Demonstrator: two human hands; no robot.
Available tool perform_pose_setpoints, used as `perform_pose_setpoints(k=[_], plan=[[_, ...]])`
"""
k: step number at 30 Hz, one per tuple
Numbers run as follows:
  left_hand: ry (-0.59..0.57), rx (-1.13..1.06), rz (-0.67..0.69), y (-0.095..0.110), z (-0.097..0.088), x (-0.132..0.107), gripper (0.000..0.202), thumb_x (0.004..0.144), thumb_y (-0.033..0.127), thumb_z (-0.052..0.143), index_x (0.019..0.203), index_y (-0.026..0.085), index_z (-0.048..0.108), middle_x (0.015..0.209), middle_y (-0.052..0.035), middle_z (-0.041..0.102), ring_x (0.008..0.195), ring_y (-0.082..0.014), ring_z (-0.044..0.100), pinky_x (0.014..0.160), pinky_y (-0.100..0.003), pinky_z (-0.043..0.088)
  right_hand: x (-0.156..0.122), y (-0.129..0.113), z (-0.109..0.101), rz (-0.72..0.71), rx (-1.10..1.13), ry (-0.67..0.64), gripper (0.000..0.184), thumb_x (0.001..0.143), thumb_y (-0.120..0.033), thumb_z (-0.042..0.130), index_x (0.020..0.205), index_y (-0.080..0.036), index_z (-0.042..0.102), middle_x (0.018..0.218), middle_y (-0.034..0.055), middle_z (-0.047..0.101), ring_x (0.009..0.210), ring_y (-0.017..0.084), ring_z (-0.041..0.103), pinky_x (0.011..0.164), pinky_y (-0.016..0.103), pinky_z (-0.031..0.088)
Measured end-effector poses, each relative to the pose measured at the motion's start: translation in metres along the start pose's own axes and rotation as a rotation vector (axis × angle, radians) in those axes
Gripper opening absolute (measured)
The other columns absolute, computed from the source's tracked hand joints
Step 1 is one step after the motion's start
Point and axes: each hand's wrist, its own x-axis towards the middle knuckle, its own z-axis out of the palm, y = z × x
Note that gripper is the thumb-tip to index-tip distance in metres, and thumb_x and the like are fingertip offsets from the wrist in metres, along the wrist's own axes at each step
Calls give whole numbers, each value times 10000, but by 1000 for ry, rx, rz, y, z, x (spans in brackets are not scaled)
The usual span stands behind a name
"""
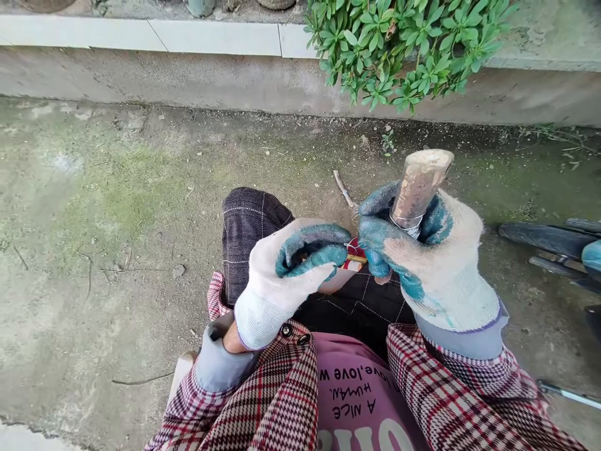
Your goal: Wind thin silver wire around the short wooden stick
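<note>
Both my hands wear white knit gloves with teal-coated palms and are held over my lap. My right hand [422, 250] is wrapped round a tool with a worn wooden handle [419, 185] that sticks up and away; a metal ring circles the handle near my fingers. My left hand [293, 266] is curled with its fingertips pinched on a small red and yellow object [353, 258] between the two hands. A thin twig [344, 190] shows just beyond my right fingers. What the tool's working end looks like is hidden.
I sit low over bare, mossy concrete ground [117, 207]. A low concrete kerb [188, 69] runs across the back, with a leafy green plant [404, 50] hanging over it. Dark objects, perhaps footwear [549, 241], lie at the right edge. A thin rod [568, 394] lies lower right.
</note>
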Motion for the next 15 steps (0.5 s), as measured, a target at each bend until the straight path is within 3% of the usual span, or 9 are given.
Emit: perform_pose_setpoints(k=[5, 11, 15], plan=[[19, 181, 116, 4, -1, -1, 109, 898, 304, 861, 990, 248, 848, 972, -49, 819, 885, -214, 779, 874, -328, 661, -1, 2, -2, -4, -35, -23, 215, 801, -175, 904, 943, -303, 806, 811, -36, 754, 536, 118, 605, 383, 220, 490], [-8, 413, 269, -2, -2, 1, 117, 893, 321, 841, 981, 245, 836, 981, -48, 809, 874, -193, 758, 832, -284, 650, -2, 2, -1, -8, -72, -7, 152, 833, -220, 885, 940, -274, 791, 791, -25, 752, 474, 108, 561, 329, 221, 443], [-16, 462, 254, 1, 2, 5, 115, 857, 289, 812, 955, 228, 810, 938, -35, 778, 831, -175, 722, 815, -275, 627, 0, 6, -3, -48, -159, -9, 174, 825, -248, 883, 951, -277, 766, 818, -24, 738, 605, 151, 656, 441, 263, 555]])
